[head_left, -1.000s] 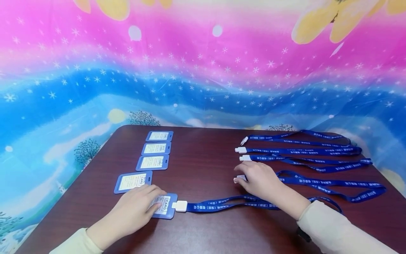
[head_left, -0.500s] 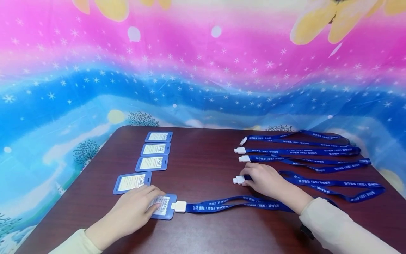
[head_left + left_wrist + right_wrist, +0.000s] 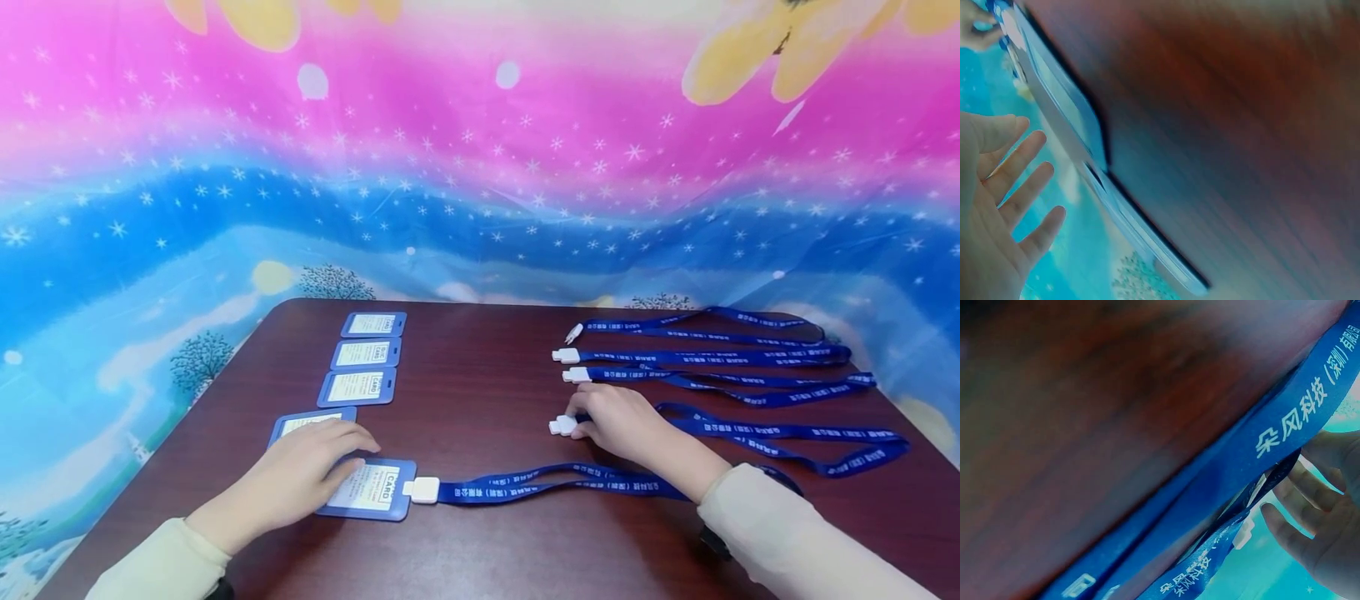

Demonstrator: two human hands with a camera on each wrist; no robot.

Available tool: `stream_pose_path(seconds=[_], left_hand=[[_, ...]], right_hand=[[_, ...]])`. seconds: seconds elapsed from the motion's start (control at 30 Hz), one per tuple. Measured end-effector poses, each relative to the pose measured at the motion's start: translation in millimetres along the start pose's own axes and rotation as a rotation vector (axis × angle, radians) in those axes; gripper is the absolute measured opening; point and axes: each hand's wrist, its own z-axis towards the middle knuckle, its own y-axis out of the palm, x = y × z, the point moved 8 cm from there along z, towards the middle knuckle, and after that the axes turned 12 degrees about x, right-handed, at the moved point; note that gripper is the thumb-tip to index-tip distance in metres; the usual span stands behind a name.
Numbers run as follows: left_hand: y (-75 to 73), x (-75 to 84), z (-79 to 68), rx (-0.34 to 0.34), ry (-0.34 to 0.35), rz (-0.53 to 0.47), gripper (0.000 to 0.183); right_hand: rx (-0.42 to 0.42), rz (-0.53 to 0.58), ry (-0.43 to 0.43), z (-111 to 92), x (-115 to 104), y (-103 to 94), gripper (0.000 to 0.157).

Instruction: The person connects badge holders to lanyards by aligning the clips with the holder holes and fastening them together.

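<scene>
My left hand point(image 3: 288, 479) hovers over the lower left part of a blue badge holder point(image 3: 367, 493), fingers loosely extended and holding nothing; in the left wrist view the fingers point(image 3: 1025, 184) are spread apart. This holder is joined by a white clip point(image 3: 424, 490) to a navy lanyard point(image 3: 517, 486) with white lettering, which runs right under my right forearm. With thumb and fingertips, my right hand point(image 3: 622, 423) pinches a second lanyard point(image 3: 802, 435) just behind its white clip point(image 3: 561, 426). In the right wrist view, the printed strap point(image 3: 1297, 415) crosses in front of the fingers.
Several more badge holders point(image 3: 365, 353) line the left side of the brown table point(image 3: 465, 383), the nearest partly covered by my left hand. Three other lanyards point(image 3: 697, 357) lie at the back right, clips toward the left. A patterned cloth point(image 3: 480, 183) hangs behind.
My left hand has lifted off the joined badge holder and shifted slightly left. My right hand has moved back from the tip of the second lanyard's clip to just behind it.
</scene>
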Motion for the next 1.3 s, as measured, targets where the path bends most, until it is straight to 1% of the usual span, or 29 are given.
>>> stream_pose_path(seconds=[0.13,0.23,0.47,0.57,0.63,0.73,0.87,1.13,1.3], left_hand=[[-2.2,-15.5,1.3,0.024,-0.023,0.014,0.023],[-3.4,-28.7,1.2,0.022,-0.062,0.031,0.025],[-0.7,-62.7,-4.0,-0.037,-0.180,0.108,0.040],[3.2,-75.2,-8.0,-0.074,-0.234,0.113,0.046],[5.4,-80.4,-10.6,-0.095,-0.253,0.103,0.048],[7.6,-84.7,-13.4,-0.115,-0.264,0.084,0.049],[9.2,-86.1,-14.4,-0.131,-0.277,0.066,0.050],[12.4,-84.8,-13.4,-0.147,-0.309,0.047,0.051],[14.7,-80.5,-10.6,-0.143,-0.299,0.028,0.051]], right_hand=[[-0.005,-0.005,0.005,-1.4,0.5,0.4,0.017],[-0.009,-0.016,0.005,-0.5,0.7,1.2,0.018],[-0.023,-0.022,0.018,1.4,0.5,3.0,0.018],[-0.024,-0.019,0.026,1.5,0.6,3.2,0.017],[-0.024,-0.018,0.028,1.6,0.5,3.1,0.017],[-0.023,-0.019,0.025,1.8,-0.3,2.4,0.017],[-0.022,-0.026,0.025,2.0,-1.1,1.1,0.017],[-0.030,-0.020,0.045,2.0,-1.0,1.0,0.018],[-0.026,-0.011,0.047,1.9,-0.9,2.1,0.018]])
